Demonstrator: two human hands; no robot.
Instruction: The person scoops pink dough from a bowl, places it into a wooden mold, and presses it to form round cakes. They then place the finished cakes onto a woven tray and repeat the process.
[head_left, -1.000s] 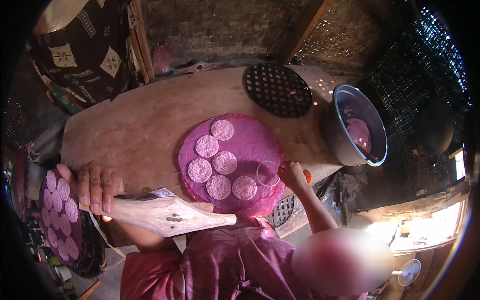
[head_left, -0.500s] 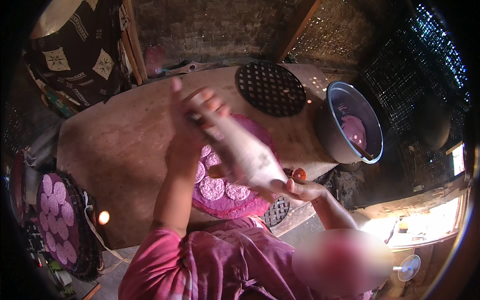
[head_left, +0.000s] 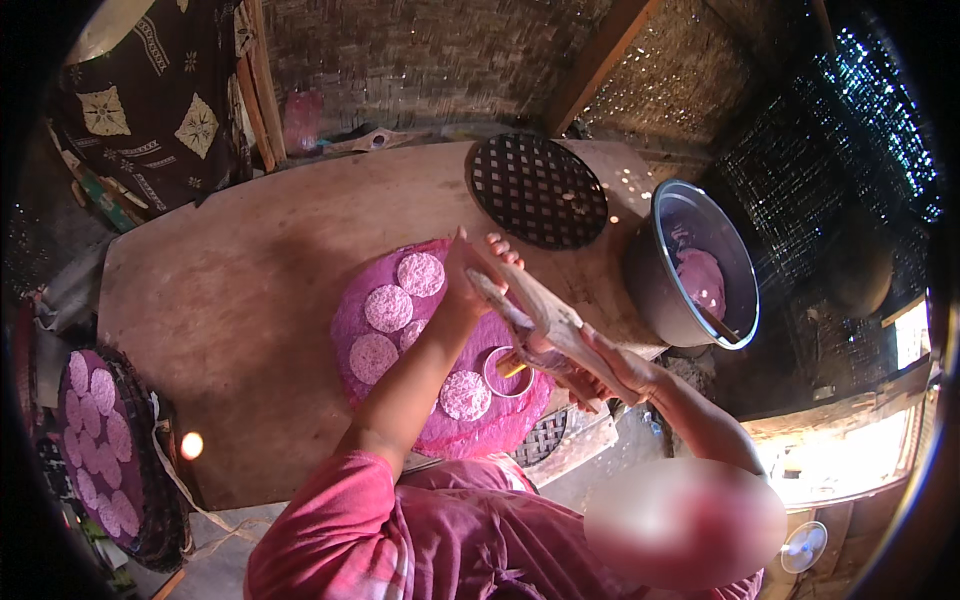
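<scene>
Both my hands are closed on a long wooden hand press made of two lever-like pieces (head_left: 555, 315), held slantwise above the right part of a round pink-covered tray (head_left: 345, 330). My left hand (head_left: 478, 272) grips its far-left end, with fingertips curled over the edge. My right hand (head_left: 625, 372) wraps round the near-right end. Beneath the press, a pale ring (head_left: 487, 372) lies on the pink cover, and a yellow piece (head_left: 513, 366) shows inside its outline. Several round pink noodle-like cakes (head_left: 388, 308) lie on the tray; my left forearm hides some of it.
The tray rests on a wooden table (head_left: 230, 300). Behind it lies a dark woven round mat (head_left: 540, 190). At right stands a deep grey basin (head_left: 655, 265) with pink dough (head_left: 700, 280) and a stick. Another tray of pink cakes (head_left: 100, 440) is at far left.
My hands and the press have moved right and nearer, and the motion blur is mostly gone. The pale ring and more cakes at the tray's far left now show.
</scene>
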